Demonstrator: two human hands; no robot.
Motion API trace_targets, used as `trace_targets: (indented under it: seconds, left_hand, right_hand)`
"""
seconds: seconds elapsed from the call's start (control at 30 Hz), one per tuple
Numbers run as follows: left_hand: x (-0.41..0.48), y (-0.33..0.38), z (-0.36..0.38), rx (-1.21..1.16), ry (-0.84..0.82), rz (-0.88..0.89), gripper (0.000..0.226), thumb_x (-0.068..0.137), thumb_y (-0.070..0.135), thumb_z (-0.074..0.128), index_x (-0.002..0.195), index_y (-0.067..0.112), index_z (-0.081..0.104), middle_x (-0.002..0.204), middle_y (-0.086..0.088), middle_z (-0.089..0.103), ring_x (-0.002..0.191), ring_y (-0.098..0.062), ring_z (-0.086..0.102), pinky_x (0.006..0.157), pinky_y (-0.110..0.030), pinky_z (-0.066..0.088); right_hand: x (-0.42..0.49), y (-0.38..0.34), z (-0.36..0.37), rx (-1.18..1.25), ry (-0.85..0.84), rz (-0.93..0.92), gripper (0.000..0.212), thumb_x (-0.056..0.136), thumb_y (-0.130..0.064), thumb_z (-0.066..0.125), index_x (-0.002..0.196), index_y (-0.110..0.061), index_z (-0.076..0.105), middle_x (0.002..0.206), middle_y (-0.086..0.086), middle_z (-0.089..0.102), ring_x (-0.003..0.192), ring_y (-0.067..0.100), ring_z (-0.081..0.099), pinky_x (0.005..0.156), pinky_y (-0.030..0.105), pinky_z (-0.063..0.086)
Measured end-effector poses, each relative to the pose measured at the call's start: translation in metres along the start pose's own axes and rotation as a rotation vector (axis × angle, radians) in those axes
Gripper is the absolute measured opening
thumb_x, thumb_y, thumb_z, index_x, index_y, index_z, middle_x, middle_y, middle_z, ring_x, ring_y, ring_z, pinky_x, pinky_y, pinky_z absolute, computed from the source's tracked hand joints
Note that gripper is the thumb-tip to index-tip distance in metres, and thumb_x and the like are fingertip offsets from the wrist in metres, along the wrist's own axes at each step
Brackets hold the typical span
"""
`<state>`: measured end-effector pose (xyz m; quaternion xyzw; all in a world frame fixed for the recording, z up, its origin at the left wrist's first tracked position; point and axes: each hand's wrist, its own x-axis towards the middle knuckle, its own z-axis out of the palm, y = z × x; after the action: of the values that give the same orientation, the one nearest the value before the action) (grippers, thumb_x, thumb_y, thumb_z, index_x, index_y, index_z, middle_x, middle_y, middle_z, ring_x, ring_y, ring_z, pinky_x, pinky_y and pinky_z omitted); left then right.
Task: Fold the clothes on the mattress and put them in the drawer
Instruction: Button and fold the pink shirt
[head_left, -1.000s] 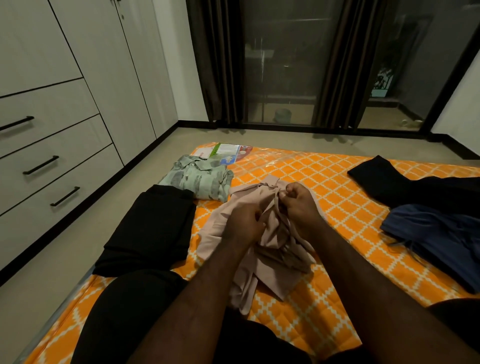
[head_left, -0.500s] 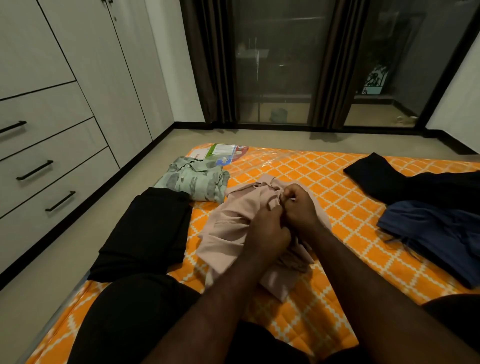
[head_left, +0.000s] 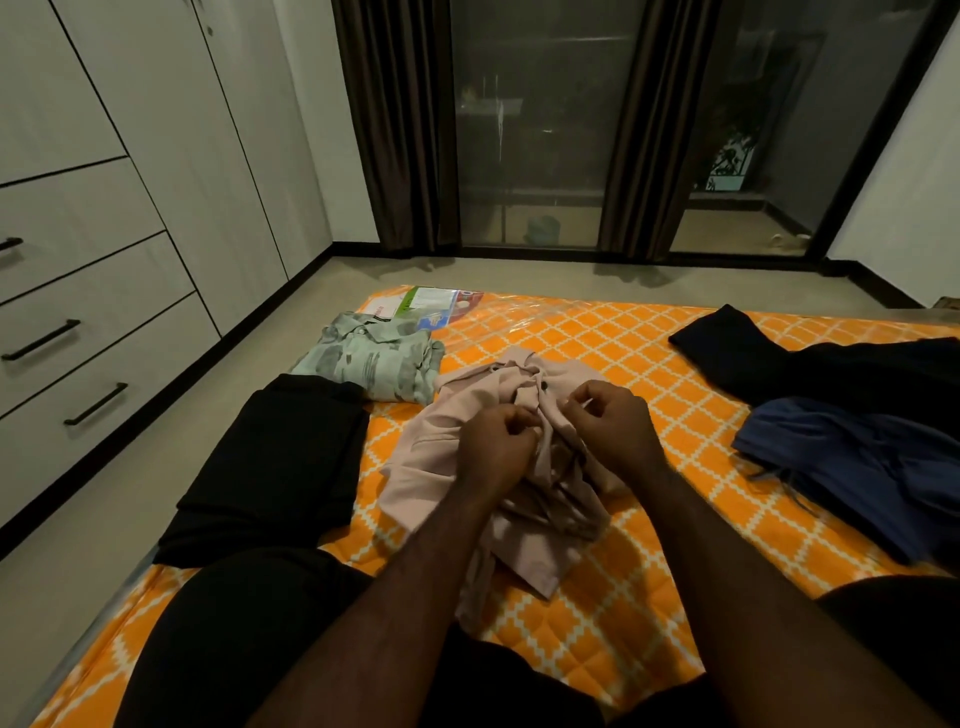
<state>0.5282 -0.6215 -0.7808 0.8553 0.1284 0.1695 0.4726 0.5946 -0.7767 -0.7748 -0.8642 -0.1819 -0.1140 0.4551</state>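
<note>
The pale pink shirt (head_left: 441, 457) lies rumpled mid-mattress, soft cloth with small dark buttons. The left hand (head_left: 498, 441) and right hand (head_left: 608, 426) are both curled tight, pinching its fabric near the buttons. The mattress (head_left: 623, 597) is quilted orange with a white lattice. Glossy plastic covers a leaflet (head_left: 431, 306) at its far end, the print too small to read. To the left lie a folded green patterned shirt (head_left: 374, 364) and a folded black garment (head_left: 275, 457). To the right lie a loose black garment (head_left: 779, 358) and a navy garment (head_left: 857, 467). Flat-fronted drawers (head_left: 104, 312) stand closed at far left.
</note>
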Motion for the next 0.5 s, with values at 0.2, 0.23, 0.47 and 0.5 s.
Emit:
trace_targets:
  seconds: [0.2, 0.23, 0.47, 0.5]
  left_hand:
    - [-0.003, 0.004, -0.009, -0.176, 0.035, 0.058, 0.021, 0.086, 0.007, 0.067, 0.101, 0.015, 0.079, 0.097, 0.003, 0.076, 0.090, -0.008, 0.069, 0.080, -0.030, 0.058]
    - [-0.002, 0.003, -0.011, -0.195, 0.018, 0.069, 0.021, 0.086, 0.007, 0.067, 0.102, 0.016, 0.079, 0.098, 0.004, 0.076, 0.091, -0.008, 0.070, 0.081, -0.031, 0.059]
    - [-0.005, 0.012, -0.015, 0.152, -0.255, 0.181, 0.036, 0.087, 0.009, 0.054, 0.113, 0.014, 0.078, 0.105, -0.009, 0.076, 0.085, -0.019, 0.067, 0.071, -0.024, 0.046]
    - [-0.005, 0.012, -0.013, 0.222, -0.280, 0.174, 0.036, 0.087, 0.008, 0.054, 0.114, 0.013, 0.078, 0.109, -0.008, 0.076, 0.093, -0.022, 0.068, 0.075, -0.024, 0.049]
  right_hand:
    - [-0.017, 0.007, 0.009, -0.329, -0.226, -0.001, 0.015, 0.081, -0.032, 0.076, 0.089, -0.027, 0.064, 0.087, -0.004, 0.064, 0.077, 0.018, 0.062, 0.056, 0.031, 0.045]
    - [-0.019, 0.007, 0.011, -0.279, -0.188, 0.035, 0.015, 0.084, -0.028, 0.076, 0.092, -0.025, 0.065, 0.088, -0.003, 0.066, 0.076, 0.017, 0.064, 0.054, 0.028, 0.043]
    - [-0.021, 0.019, 0.009, 0.013, -0.079, 0.247, 0.019, 0.077, -0.022, 0.090, 0.090, -0.019, 0.075, 0.081, -0.008, 0.069, 0.076, 0.008, 0.064, 0.059, 0.014, 0.043]
    - [-0.020, 0.020, 0.009, 0.008, -0.082, 0.261, 0.015, 0.080, -0.020, 0.088, 0.090, -0.017, 0.078, 0.080, -0.006, 0.069, 0.077, 0.011, 0.065, 0.061, 0.019, 0.044]
